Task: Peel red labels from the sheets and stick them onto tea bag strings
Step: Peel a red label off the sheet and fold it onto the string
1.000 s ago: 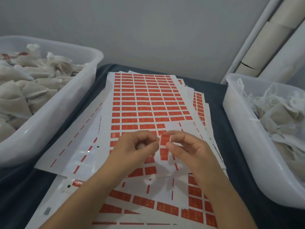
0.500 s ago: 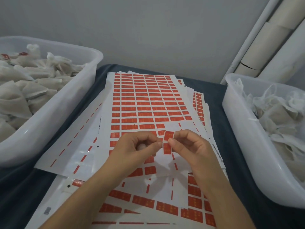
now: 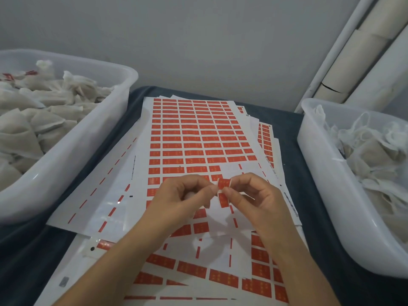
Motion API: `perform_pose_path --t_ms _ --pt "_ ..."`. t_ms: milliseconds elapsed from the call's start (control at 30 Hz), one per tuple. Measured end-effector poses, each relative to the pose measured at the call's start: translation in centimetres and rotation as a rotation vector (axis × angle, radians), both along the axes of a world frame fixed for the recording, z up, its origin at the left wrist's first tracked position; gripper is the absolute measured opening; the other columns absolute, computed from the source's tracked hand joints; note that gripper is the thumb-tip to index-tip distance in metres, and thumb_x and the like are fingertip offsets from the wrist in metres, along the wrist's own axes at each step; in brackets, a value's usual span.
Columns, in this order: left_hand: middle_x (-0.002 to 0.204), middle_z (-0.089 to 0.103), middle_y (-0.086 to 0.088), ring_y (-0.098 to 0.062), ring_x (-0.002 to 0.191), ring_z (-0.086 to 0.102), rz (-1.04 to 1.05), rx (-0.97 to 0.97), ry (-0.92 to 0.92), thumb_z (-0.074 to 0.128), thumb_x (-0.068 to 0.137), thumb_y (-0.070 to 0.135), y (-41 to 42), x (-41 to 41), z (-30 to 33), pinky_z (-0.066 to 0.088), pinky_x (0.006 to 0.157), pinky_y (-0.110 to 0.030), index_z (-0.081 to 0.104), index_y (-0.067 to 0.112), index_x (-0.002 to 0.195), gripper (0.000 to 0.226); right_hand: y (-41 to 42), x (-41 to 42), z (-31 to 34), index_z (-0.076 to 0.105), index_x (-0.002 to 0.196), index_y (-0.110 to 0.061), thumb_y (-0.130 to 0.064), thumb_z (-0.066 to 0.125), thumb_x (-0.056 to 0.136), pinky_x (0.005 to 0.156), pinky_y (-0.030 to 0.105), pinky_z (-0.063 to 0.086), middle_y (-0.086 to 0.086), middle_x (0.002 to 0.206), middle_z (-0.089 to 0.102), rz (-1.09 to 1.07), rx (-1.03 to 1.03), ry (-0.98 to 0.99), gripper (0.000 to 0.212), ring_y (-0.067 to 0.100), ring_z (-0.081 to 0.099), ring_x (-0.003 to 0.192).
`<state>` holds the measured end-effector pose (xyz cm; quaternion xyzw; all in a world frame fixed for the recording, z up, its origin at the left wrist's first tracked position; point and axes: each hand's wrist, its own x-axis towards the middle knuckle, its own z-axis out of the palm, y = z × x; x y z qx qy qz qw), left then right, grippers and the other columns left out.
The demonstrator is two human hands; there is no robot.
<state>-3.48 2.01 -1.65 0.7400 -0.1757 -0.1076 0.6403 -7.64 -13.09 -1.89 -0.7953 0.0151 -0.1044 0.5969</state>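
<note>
A peeled red label (image 3: 223,191) is folded between my two hands, above the label sheets (image 3: 198,138). My right hand (image 3: 254,195) pinches the label with thumb and forefinger. My left hand (image 3: 183,195) has its fingers curled around a white tea bag that mostly hides in the palm, and its fingertips meet the label. The string itself is too thin to make out. The top sheet carries rows of red labels, with several bare patches near my hands.
A white tub (image 3: 66,164) full of tea bags stands on the left. Another white tub (image 3: 331,186) with tea bags and loose strings stands on the right. More label sheets (image 3: 220,272) lie overlapped near me on the dark cloth (image 3: 141,96). A wall rises behind.
The label has been folded over between the fingertips, and both hands have drawn closer together. The sheets and tubs have not moved.
</note>
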Motion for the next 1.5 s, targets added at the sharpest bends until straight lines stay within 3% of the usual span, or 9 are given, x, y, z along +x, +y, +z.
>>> perform_pose_path --t_ms 200,267,367,533,733,867,1200,1400,1500 --pt "0.062 0.062 0.019 0.004 0.065 0.058 0.029 0.069 -0.071 0.066 0.080 0.024 0.0 0.3 -0.6 0.042 0.055 -0.002 0.064 0.033 0.062 0.020 0.0 -0.1 -0.2 0.060 0.085 -0.035 -0.042 0.058 0.071 0.074 0.003 0.045 -0.024 0.088 0.066 -0.012 -0.122 -0.029 0.016 -0.005 0.062 0.090" --pt "0.062 0.063 0.016 0.002 0.065 0.059 0.053 0.045 -0.048 0.066 0.078 0.029 0.1 0.4 -0.5 0.044 0.056 -0.003 0.065 0.031 0.060 0.018 0.3 0.0 -0.2 0.056 0.093 -0.042 -0.045 0.055 0.073 0.073 0.000 0.043 -0.035 0.091 0.060 -0.042 -0.171 -0.065 0.020 -0.013 0.056 0.095" --pt "0.071 0.067 0.014 -0.004 0.074 0.064 0.087 -0.014 0.056 0.060 0.061 0.047 0.2 0.4 0.0 0.048 0.060 -0.011 0.068 0.037 0.062 0.013 0.2 0.2 0.2 0.040 0.114 -0.051 -0.051 0.051 0.072 0.076 0.002 0.046 -0.039 0.104 0.054 -0.088 -0.078 -0.027 0.044 -0.013 0.054 0.101" --pt "0.074 0.070 0.012 -0.006 0.076 0.065 0.100 -0.076 0.139 0.059 0.050 0.052 0.3 0.3 0.4 0.046 0.066 -0.018 0.069 0.035 0.064 0.024 -0.3 0.1 0.9 0.061 0.091 -0.036 -0.050 0.055 0.066 0.061 0.001 0.044 -0.034 0.090 0.064 -0.003 -0.008 0.087 0.030 -0.008 0.062 0.085" --pt "0.062 0.064 0.012 -0.001 0.067 0.060 0.058 -0.034 0.091 0.058 0.052 0.054 0.2 0.4 0.0 0.043 0.052 -0.003 0.068 0.034 0.059 0.023 -0.2 0.0 0.5 0.063 0.079 -0.030 -0.047 0.057 0.065 0.057 -0.001 0.042 -0.023 0.076 0.066 -0.009 -0.063 0.114 0.023 -0.004 0.062 0.071" --pt "0.061 0.063 0.013 0.001 0.067 0.060 0.042 -0.023 0.089 0.059 0.054 0.051 0.2 0.5 0.0 0.041 0.051 -0.001 0.067 0.035 0.058 0.019 -0.3 -0.2 0.6 0.063 0.077 -0.028 -0.045 0.056 0.065 0.058 -0.001 0.042 -0.021 0.077 0.066 -0.025 -0.035 0.093 0.022 -0.002 0.062 0.073" --pt "0.073 0.068 0.011 -0.004 0.078 0.063 0.039 -0.010 0.094 0.059 0.053 0.051 0.3 0.5 -0.2 0.044 0.061 -0.011 0.067 0.036 0.063 0.020 -0.1 -0.3 0.5 0.060 0.076 -0.027 -0.045 0.053 0.067 0.058 -0.002 0.041 -0.026 0.070 0.064 -0.111 -0.008 0.024 0.021 -0.006 0.060 0.072" --pt "0.071 0.068 0.009 -0.004 0.075 0.063 0.046 -0.049 0.091 0.060 0.052 0.053 0.3 0.6 -0.4 0.045 0.052 -0.006 0.068 0.034 0.062 0.023 -0.4 0.1 0.7 0.060 0.091 -0.029 -0.048 0.052 0.069 0.069 0.008 0.051 -0.025 0.087 0.066 -0.047 0.107 0.040 0.030 -0.001 0.065 0.082" --pt "0.064 0.064 0.012 0.001 0.068 0.060 0.035 -0.043 0.058 0.060 0.055 0.050 0.2 0.6 -0.5 0.041 0.052 -0.001 0.067 0.035 0.061 0.018 -0.1 0.2 0.7 0.060 0.091 -0.033 -0.052 0.055 0.064 0.069 0.004 0.047 -0.030 0.088 0.065 0.035 0.040 0.078 0.033 -0.005 0.063 0.087"
